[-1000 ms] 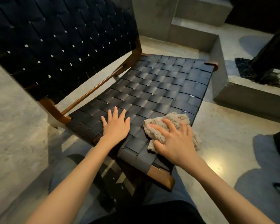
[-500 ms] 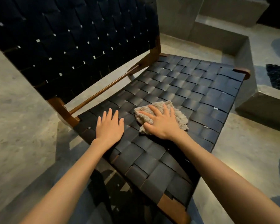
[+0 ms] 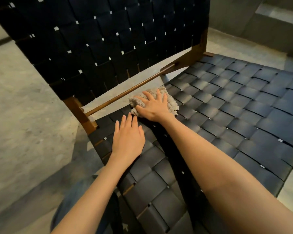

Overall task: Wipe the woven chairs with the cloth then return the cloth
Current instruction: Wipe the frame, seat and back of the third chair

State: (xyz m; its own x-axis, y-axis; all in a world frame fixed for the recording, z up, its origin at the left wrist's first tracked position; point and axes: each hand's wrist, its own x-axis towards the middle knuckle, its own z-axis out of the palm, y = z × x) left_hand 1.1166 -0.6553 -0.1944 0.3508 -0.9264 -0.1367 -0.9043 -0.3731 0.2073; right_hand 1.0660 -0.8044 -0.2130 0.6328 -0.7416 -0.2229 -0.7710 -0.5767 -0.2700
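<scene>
Both bare forearms extend forward, the left hand (image 3: 128,140) lying palm-down with fingers straight and close together, the right hand (image 3: 153,107) just ahead of it, palm-down with fingers spread and thumb angled out to the left.

Mottled grey stone floor (image 3: 24,125) meets a concrete step (image 3: 267,26) beyond.

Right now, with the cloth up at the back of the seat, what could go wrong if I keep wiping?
The right hand presses the cloth flat at the seat's rear edge, beside the wooden rail; another push could send it through the open gap onto the floor. The loose fibres might also snag between the woven straps. The left hand leans near the seat's side edge and could slip off.
</scene>
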